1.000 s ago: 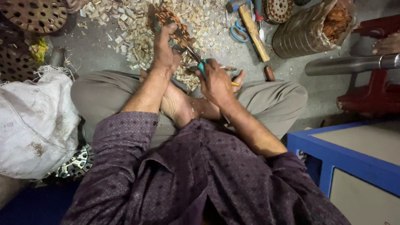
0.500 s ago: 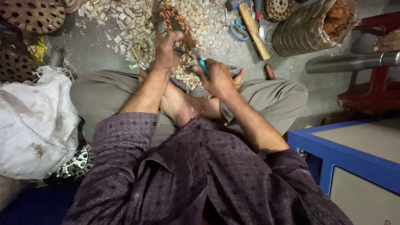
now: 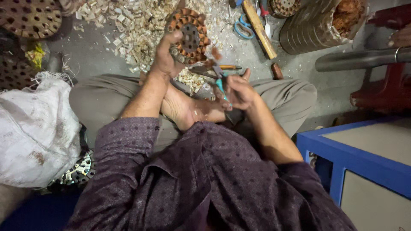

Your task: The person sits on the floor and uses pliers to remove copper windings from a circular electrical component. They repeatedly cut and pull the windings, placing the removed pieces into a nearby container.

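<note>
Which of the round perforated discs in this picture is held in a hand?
The copper-wound disc, which the left hand grips by its edge. The other discs, at top left and top right, lie untouched on the floor.

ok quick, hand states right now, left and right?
Left hand: closed, grip on the round copper-wound stator, held up off the floor.
Right hand: closed on the teal-handled pliers, tips at the stator's edge.
</note>
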